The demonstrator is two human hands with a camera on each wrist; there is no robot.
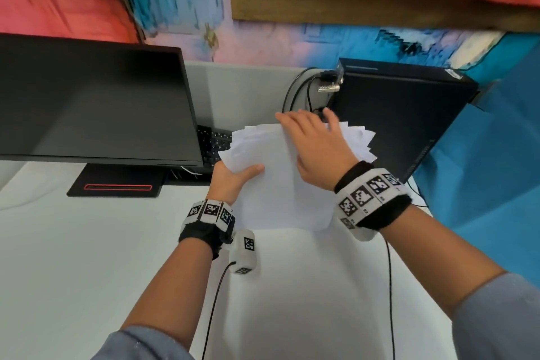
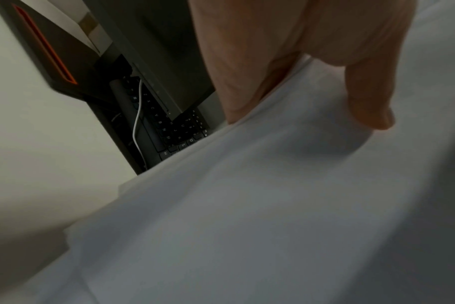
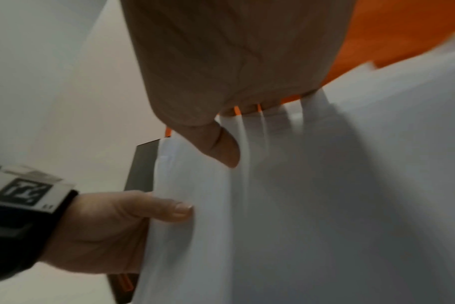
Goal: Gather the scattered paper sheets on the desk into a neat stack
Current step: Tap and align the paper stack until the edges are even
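open desk (image 1: 87,242) in front; monitor (image 1: 87,96) left, computer tower (image 1: 394,120) right, keyboard (image 1: 211,140) between.

Both bare forearms reach forward from rolled grey-blue sleeves (image 1: 496,318), each wrist wrapped in a black band with white black-patterned marker tiles (image 1: 368,196); the left hand (image 1: 233,181) grips the near-left edge of the loose bundle of white paper sheets (image 1: 280,193), thumb laid across the top and fingers hidden beneath. The right hand (image 1: 317,145) lies palm-down over the bundle's far part; its fingers (image 1: 287,119) curl over the far edge, thumb (image 3: 221,144) pressed on the upper face.
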